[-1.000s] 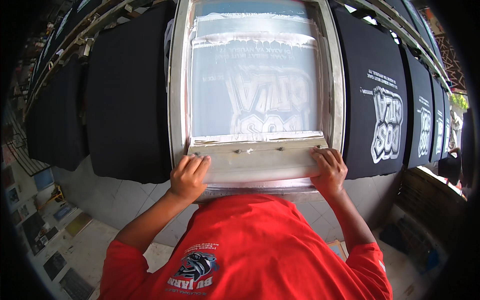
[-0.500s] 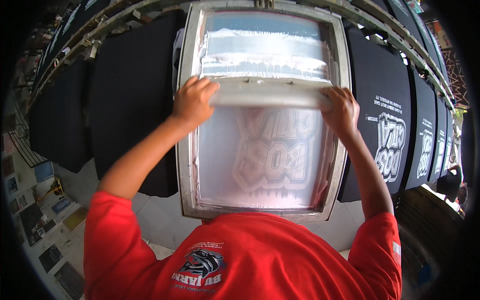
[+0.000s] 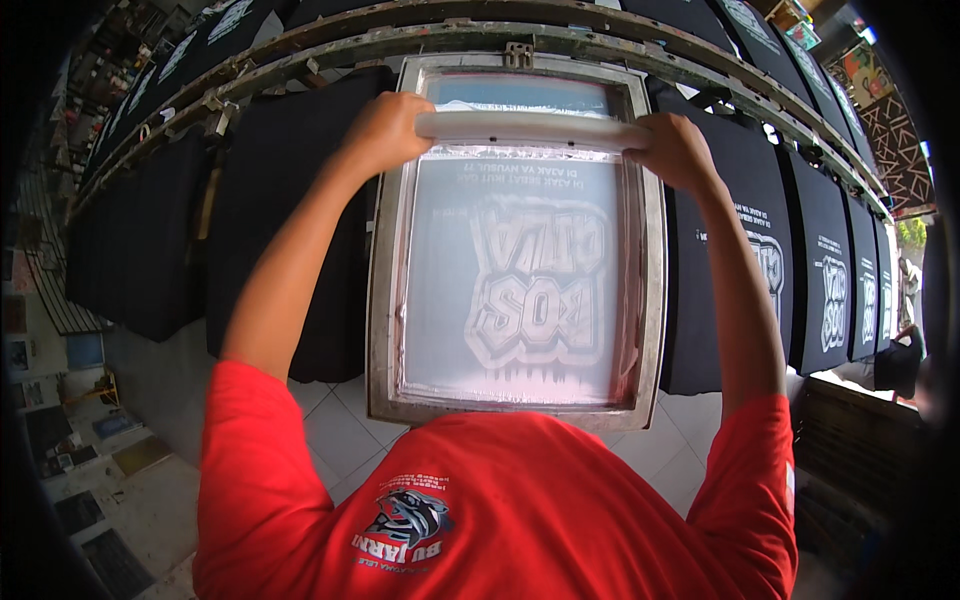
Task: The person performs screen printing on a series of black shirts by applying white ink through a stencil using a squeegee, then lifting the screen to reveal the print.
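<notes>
A framed printing screen lies in front of me, its pale mesh showing a blocky lettered design. Across its far part runs a long squeegee, gripped at both ends. My left hand is closed around the squeegee's left end, and my right hand around its right end. White ink shows at the squeegee's far edge. The blade's lower edge is partly hidden by the handle. What lies under the mesh cannot be made out.
Black shirts lie on boards to the left. More black shirts with white prints line the right side. A metal hinge clamp joins the screen to a long rail behind it. Pale floor tiles show below.
Both hands have pushed the squeegee farther away along the screen, toward its far edge. More of the mesh and its lettering now shows on my side of the squeegee.
</notes>
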`<state>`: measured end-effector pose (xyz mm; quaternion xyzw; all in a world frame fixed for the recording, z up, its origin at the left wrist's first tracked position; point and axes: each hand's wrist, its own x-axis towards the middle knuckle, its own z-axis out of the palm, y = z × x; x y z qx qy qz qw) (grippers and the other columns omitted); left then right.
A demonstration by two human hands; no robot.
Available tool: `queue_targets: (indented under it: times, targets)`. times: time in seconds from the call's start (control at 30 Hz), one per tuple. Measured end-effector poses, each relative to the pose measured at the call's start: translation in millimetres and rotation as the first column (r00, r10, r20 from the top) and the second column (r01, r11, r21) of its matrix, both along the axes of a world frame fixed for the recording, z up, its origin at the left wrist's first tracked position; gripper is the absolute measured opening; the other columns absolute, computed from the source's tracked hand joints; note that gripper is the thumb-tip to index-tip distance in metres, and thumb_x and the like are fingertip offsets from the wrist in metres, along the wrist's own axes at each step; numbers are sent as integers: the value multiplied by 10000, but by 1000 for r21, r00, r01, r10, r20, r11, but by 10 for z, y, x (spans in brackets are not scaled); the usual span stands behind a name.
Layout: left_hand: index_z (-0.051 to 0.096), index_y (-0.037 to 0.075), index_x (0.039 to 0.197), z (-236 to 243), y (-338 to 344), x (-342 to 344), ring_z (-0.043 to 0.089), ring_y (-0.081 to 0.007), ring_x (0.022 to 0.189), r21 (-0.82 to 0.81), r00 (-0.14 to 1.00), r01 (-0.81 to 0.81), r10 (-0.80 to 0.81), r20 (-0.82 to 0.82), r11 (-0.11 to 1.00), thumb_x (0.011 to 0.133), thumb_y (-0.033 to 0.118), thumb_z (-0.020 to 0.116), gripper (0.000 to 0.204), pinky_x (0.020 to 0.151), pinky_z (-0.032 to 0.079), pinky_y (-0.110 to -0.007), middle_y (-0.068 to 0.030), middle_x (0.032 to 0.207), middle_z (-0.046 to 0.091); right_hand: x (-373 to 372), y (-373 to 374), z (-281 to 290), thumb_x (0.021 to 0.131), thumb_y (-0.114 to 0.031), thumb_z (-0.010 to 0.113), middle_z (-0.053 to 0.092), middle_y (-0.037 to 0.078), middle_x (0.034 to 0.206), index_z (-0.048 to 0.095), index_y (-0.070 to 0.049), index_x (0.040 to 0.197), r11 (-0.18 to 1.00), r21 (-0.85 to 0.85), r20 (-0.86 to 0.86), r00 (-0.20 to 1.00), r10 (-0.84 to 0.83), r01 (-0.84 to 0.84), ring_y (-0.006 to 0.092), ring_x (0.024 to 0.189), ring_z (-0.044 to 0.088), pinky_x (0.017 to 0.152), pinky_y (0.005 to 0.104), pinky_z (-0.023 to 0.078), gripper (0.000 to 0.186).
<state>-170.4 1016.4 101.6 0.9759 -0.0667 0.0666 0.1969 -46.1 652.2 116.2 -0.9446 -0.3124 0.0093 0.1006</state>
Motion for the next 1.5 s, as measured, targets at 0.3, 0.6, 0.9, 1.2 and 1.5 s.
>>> queue_targets:
  times: [0.3,0.6,0.9,1.2,1.5]
  targets:
    - [716,42,900,-128,-763,-1880,649,-329,860,-60,1000,-1,-1,-29,998,647,12,728,255,756,542,-412,-112,866,679,-1895,-745,-216,680,-102,779,704,72,880,731,-99,901,992,124,-26,999,26,-22,295,877,664,793,404,539,226]
    - [700,25,907,-306,-770,-2076,649,-345,903,-61,996,4,-9,-94,998,657,37,734,252,791,537,-433,-128,917,683,-2022,-732,-362,738,-191,749,694,53,845,734,-119,872,997,78,-82,997,12,-5,292,848,658,768,410,536,152]
    - [717,17,1023,-263,-141,-230,665,-367,970,30,1000,10,-10,4,1000,703,117,743,337,847,535,-427,-188,1020,701,-209,-157,-451,734,-279,794,718,124,919,726,-113,984,999,29,6,1000,-13,13,352,887,683,789,454,539,308]
    - [721,43,1065,-690,220,633,667,-371,970,47,1000,4,-4,-5,999,694,162,787,396,844,533,-430,-199,1024,702,611,148,-686,708,-301,817,719,145,930,723,-119,1043,1000,-4,-3,1000,-29,29,359,912,684,810,449,544,393]
    - [724,86,971,-680,-97,-53,676,-362,891,64,999,-40,43,-33,997,684,129,752,292,789,546,-435,-140,964,705,-64,-82,-800,741,-247,796,708,118,861,698,-108,925,999,9,8,999,-34,34,332,877,686,783,439,545,251]
